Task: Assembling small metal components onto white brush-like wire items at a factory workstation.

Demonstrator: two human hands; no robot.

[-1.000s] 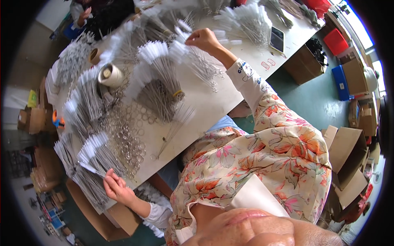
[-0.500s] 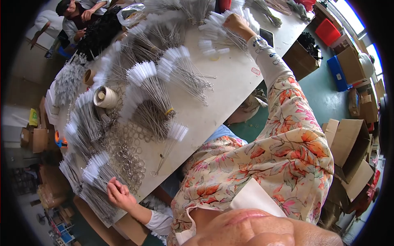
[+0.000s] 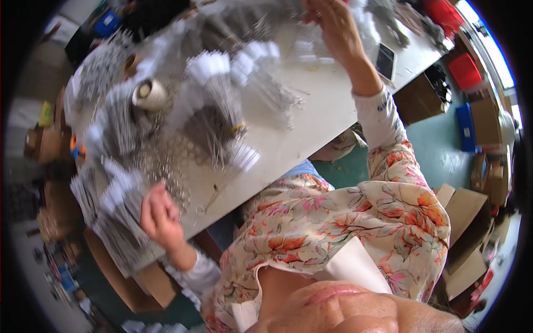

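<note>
My left hand (image 3: 161,216) hangs above the near left part of the table, fingers curled together. Whatever it holds, if anything, does not show. Close by lie bundles of thin wire brushes (image 3: 119,186) with white bristles and a pile of small metal rings (image 3: 166,161). My right hand (image 3: 336,33) reaches across the far side, smeared by motion, and what is in its fingers cannot be made out. Near it are loose white-bristled brushes (image 3: 308,50). One bundle (image 3: 214,77), tied with a yellow band, lies mid-table. A small group of brushes (image 3: 244,157) rests near the front edge.
A cone of pale thread (image 3: 150,94) stands among the bundles on the table (image 3: 277,144). A phone or tablet (image 3: 386,62) lies at the right edge. Cardboard boxes (image 3: 419,100), a blue bin (image 3: 466,127) and a red bin (image 3: 465,71) stand on the floor.
The view has shifted, and the table appears higher in the picture. My right hand has lifted away from the brushes at the far side. The left hand stays near the bundles, fingers still curled.
</note>
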